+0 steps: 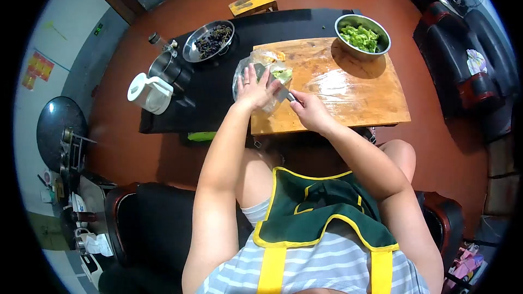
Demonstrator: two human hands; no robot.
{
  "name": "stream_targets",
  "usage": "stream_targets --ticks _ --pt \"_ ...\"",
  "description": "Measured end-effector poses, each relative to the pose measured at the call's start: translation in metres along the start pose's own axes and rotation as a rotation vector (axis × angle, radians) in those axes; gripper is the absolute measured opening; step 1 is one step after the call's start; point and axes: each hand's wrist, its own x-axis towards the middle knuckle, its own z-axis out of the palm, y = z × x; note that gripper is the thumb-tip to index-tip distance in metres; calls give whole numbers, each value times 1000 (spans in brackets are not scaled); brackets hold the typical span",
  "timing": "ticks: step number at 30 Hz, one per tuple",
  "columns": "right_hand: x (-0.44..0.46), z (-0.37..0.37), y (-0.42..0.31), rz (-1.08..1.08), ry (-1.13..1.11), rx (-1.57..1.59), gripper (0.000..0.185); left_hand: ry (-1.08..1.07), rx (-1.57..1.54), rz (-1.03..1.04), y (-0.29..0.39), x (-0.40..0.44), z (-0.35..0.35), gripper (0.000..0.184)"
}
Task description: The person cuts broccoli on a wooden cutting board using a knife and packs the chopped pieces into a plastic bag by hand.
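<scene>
My right hand (311, 113) is closed around the handle of a kitchen knife (283, 94), whose blade points up and left. My left hand (255, 90) lies with fingers spread over the blade and a clear plastic bag (239, 73), covering part of both. Beside my left fingertips is a piece of pale green leafy vegetable (283, 75). Something orange-yellow (279, 55), too small to name, shows at the bag's far end. All this is on the left part of a wooden cutting board (376, 98).
A metal bowl of green leaves (359, 38) stands at the board's far right. Farther left on the black table (207, 84) are a metal dish of dark grapes (213, 42), a metal pot (165, 68), a glass jar (158, 41) and a white-lidded pitcher (150, 93). A wooden stool (253, 3) stands beyond.
</scene>
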Motion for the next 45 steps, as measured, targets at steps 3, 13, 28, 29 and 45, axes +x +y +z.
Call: stream_targets --ticks 3,13,28,29,45 --pt "-11 -11 -8 32 -44 49 35 -5 -105 -73 -14 15 15 79" --pt "-122 -78 118 171 327 -25 40 458 22 -29 -20 20 3 25" --pt "-210 -23 150 171 432 -197 42 371 -90 245 37 -56 133 66" --pt "-205 -17 144 147 406 -174 43 327 -92 197 37 -60 141 72" --pt "-148 47 96 168 76 85 44 254 -409 38 56 -58 156 98"
